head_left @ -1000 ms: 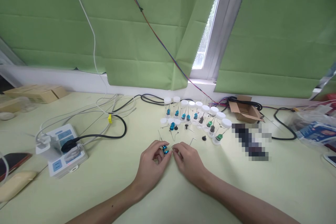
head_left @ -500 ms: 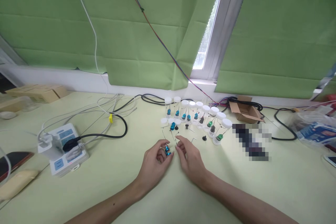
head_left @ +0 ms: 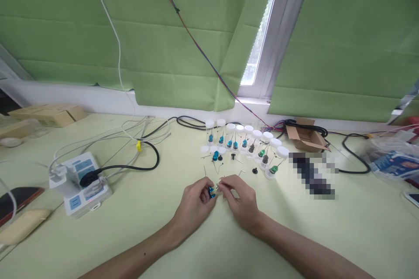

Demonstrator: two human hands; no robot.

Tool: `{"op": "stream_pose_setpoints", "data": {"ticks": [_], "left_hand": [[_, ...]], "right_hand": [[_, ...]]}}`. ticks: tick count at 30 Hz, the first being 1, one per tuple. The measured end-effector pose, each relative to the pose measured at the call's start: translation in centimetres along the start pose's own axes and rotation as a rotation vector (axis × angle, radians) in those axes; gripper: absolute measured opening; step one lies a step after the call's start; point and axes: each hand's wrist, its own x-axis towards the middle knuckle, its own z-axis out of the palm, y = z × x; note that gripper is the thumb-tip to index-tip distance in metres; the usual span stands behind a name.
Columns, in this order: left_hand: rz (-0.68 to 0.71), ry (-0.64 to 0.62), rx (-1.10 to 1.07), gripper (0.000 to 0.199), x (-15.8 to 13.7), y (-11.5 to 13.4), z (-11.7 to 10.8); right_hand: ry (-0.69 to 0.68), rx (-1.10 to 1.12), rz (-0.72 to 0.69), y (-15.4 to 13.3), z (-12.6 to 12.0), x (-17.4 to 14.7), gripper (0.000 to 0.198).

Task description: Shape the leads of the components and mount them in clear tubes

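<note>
My left hand is closed round a small shiny blue metal part, which shows between thumb and fingers. My right hand pinches a thin metal piece, its tip close to the blue part; its exact kind is too small to tell. Beyond the hands lie another blue metal part, small black parts, a bent hex key and several thin wires or pins. Behind them, clear tubes with white caps stand in a row, holding blue, green and dark parts.
A white power strip with plugs and a loop of black cable lies to the left. An open cardboard box stands at the back right, near a plastic bag. A phone lies at far left.
My right hand has moved slightly left and in towards the blue part, bringing the thin piece to it. My left hand has turned a little, its fingers more closed round the part.
</note>
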Motion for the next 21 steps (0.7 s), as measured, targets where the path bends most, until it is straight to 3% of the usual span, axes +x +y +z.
{"op": "stream_pose_setpoints", "data": {"ticks": [11,21], "left_hand": [[0.023,0.0,0.058,0.007,-0.08,0.35,0.07],[0.013,-0.004,0.061,0.007,-0.09,0.38,0.15]], "right_hand": [[-0.016,0.019,-0.098,-0.13,0.09,0.11,0.019],[-0.018,0.009,-0.104,-0.23,-0.01,0.04,0.019]]}}
